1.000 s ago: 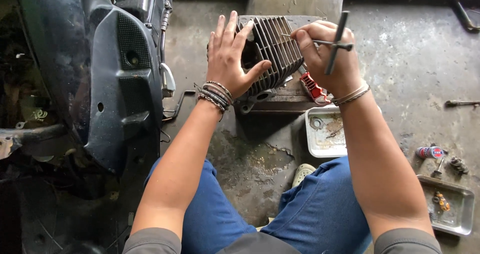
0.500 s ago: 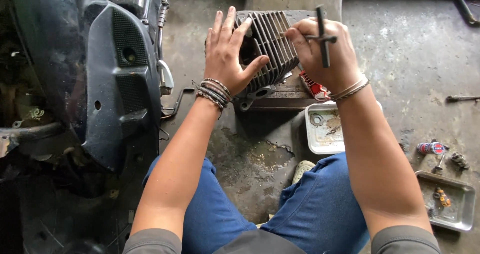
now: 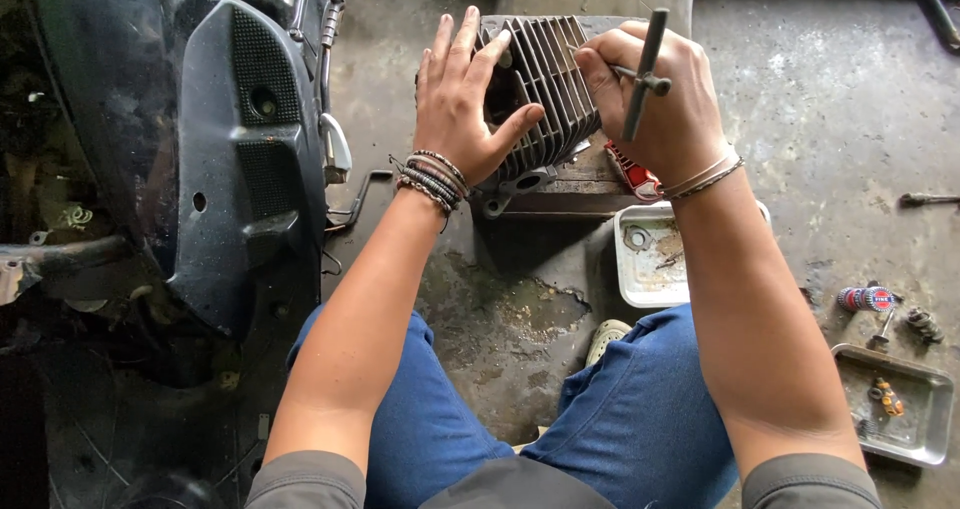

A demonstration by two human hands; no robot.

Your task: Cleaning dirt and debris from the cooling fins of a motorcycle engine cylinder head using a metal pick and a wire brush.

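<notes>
Two hands work at a finned engine cylinder (image 3: 540,94) on a block far in the middle, beside the dark scooter body (image 3: 210,149) at left: the left hand (image 3: 462,104) lies open, steadying it, while the right hand (image 3: 660,104) clenches a T-handle tool (image 3: 645,69) against the fins, so the work looks under way. Nearer right, a white tray (image 3: 640,274) holds a small ring-like part and grime, and a smaller metal tray (image 3: 915,419) holds a few small bits.
</notes>
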